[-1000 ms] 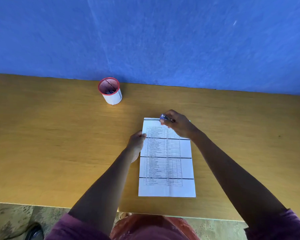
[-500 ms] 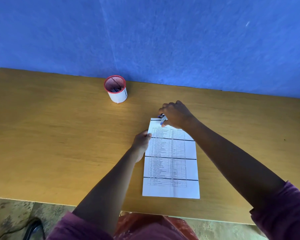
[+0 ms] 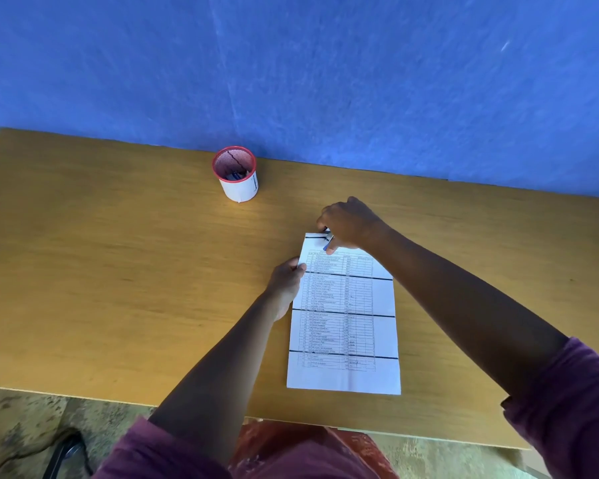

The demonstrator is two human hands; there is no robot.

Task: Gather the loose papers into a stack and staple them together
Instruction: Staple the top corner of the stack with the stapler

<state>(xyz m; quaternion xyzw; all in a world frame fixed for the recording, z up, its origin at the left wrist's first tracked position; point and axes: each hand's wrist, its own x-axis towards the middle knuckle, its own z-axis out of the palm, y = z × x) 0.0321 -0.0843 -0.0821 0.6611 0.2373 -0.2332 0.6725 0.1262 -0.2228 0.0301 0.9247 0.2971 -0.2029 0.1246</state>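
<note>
A stack of white papers (image 3: 346,326) printed with a table lies on the wooden desk (image 3: 118,288), long side running away from me. My right hand (image 3: 350,224) is closed around a small blue and silver stapler (image 3: 328,240) at the stack's far edge, near its top left corner. My left hand (image 3: 286,283) rests on the desk beside the stack's left edge, thumb pressing on the paper. How many sheets the stack holds cannot be told.
A red-rimmed mesh pen cup (image 3: 236,174) wrapped in white stands at the back of the desk by the blue wall (image 3: 325,74). The desk's near edge runs just below the papers, with floor and a dark shoe (image 3: 64,451) beyond.
My right hand has shifted slightly along the far edge, tilting the stapler down over the paper's corner. My left hand stays at the left edge. The camera has tilted and moved a little.
</note>
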